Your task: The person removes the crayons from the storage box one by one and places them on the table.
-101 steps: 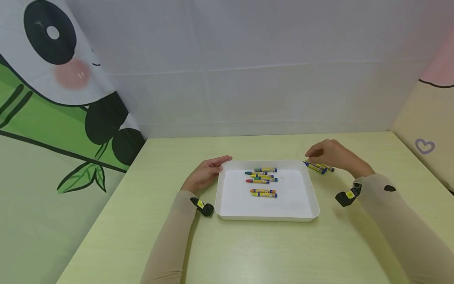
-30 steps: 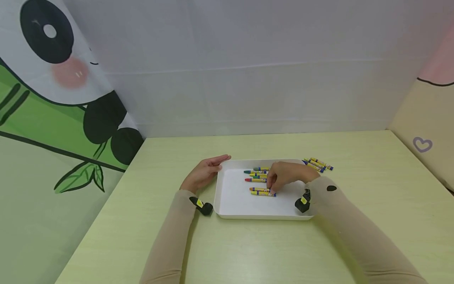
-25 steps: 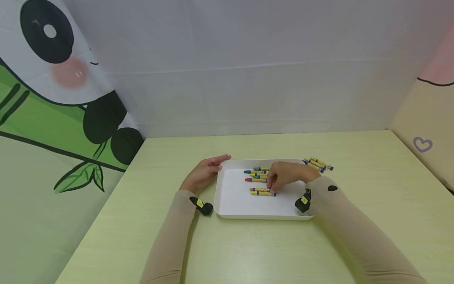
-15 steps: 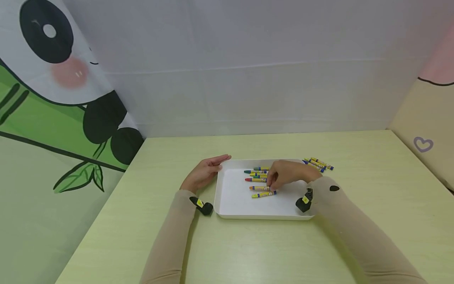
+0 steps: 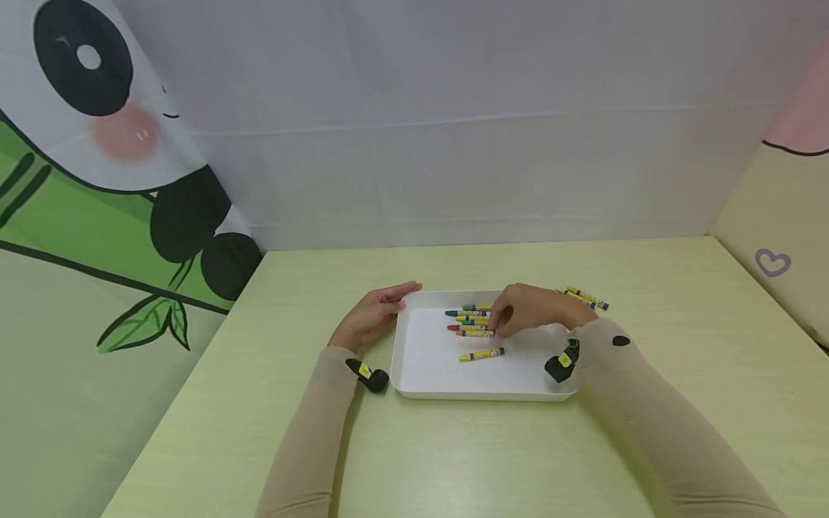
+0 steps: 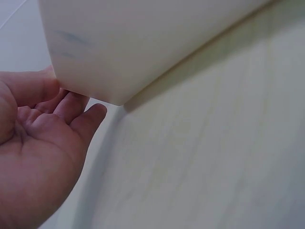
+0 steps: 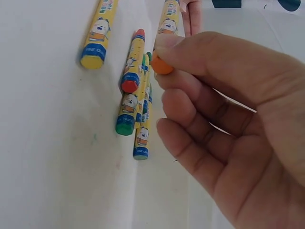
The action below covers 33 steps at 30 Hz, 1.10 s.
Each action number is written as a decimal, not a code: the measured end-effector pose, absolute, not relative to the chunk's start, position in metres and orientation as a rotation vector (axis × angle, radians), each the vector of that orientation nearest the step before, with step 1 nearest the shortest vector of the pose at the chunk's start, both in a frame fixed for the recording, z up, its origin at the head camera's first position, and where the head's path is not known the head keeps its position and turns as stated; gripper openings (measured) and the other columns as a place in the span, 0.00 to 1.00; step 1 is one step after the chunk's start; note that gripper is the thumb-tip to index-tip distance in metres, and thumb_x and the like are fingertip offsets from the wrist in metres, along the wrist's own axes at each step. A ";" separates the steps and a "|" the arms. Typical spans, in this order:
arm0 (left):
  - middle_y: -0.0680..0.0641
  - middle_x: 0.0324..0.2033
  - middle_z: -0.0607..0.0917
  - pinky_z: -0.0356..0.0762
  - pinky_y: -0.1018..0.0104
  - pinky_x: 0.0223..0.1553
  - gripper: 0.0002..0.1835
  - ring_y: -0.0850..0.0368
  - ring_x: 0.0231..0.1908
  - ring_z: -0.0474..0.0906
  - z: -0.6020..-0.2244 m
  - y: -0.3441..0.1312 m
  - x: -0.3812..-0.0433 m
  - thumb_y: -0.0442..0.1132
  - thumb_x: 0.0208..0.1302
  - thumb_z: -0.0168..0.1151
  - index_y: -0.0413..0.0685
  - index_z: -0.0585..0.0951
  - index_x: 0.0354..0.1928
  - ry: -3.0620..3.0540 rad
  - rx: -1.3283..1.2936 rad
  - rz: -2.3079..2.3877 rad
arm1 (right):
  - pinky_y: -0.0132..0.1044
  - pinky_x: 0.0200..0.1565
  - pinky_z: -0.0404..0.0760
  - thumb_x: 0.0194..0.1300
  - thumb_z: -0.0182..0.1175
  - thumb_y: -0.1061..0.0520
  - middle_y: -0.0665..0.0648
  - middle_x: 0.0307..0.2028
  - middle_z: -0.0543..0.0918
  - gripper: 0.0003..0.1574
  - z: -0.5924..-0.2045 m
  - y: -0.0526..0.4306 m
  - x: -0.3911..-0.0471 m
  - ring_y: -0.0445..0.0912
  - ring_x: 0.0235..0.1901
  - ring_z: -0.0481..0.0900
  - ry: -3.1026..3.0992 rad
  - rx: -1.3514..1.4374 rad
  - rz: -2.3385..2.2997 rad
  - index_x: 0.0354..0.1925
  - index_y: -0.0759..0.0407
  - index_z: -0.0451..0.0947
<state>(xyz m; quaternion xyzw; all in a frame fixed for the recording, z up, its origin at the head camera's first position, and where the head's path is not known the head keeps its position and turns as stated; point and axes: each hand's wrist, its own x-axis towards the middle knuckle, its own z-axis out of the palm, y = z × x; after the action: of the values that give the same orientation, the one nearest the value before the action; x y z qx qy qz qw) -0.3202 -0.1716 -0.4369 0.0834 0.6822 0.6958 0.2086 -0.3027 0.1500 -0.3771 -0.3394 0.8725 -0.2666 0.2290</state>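
My right hand (image 5: 534,308) pinches an orange crayon (image 7: 163,66) by its flat end, between thumb and index finger, over a white tray (image 5: 424,370). In the head view that crayon lies level, close in front of a red crayon (image 5: 458,328). Behind the red one are several green and yellow-green crayons (image 5: 456,314), partly hidden by the right hand. A yellow crayon (image 5: 481,355) lies apart and slightly slanted, nearer the tray's front. My left hand (image 5: 369,316) holds the tray's left edge by the far corner, its thumb and fingers at the rim in the left wrist view.
Several more crayons (image 5: 586,297) lie in a loose pile on the pale table (image 5: 337,446), beyond the tray's far right corner, partly behind the right hand. A white cloth backdrop (image 5: 414,187) rises at the table's far edge. Both wrists carry small black cameras (image 5: 560,367).
The right hand came from the loose pile into the tray. It has since moved the orange crayon away from the yellow one toward the red; the yellow one now lies slanted. The left hand stays.
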 end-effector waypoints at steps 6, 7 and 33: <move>0.49 0.70 0.66 0.57 0.55 0.71 0.26 0.54 0.72 0.57 -0.437 -0.172 -0.320 0.25 0.71 0.44 0.45 0.66 0.70 1.892 0.226 1.936 | 0.32 0.41 0.80 0.58 0.67 0.59 0.48 0.36 0.84 0.06 -0.371 0.158 -0.303 0.41 0.35 0.78 2.417 -0.950 -0.772 0.36 0.52 0.86; 0.49 0.70 0.66 0.57 0.55 0.70 0.26 0.54 0.72 0.57 -0.437 -0.172 -0.320 0.25 0.71 0.44 0.45 0.66 0.70 1.894 0.228 1.934 | 0.32 0.41 0.80 0.58 0.67 0.59 0.48 0.36 0.84 0.06 -0.370 0.159 -0.303 0.41 0.35 0.78 2.423 -0.948 -0.778 0.37 0.53 0.86; 0.48 0.71 0.65 0.55 0.56 0.71 0.27 0.55 0.72 0.55 -0.436 -0.173 -0.321 0.25 0.71 0.44 0.44 0.65 0.70 1.895 0.216 1.931 | 0.35 0.39 0.80 0.60 0.65 0.59 0.52 0.38 0.85 0.08 -0.364 0.220 -0.309 0.43 0.36 0.79 2.658 -0.769 -0.823 0.40 0.56 0.85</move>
<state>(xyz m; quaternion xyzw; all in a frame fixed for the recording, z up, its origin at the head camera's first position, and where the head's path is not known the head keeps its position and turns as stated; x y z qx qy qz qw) -0.3206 -0.1729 -0.4361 0.0776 0.6824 0.6952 0.2123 -0.3088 0.2202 -0.3636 -0.2643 0.9133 -0.2829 0.1268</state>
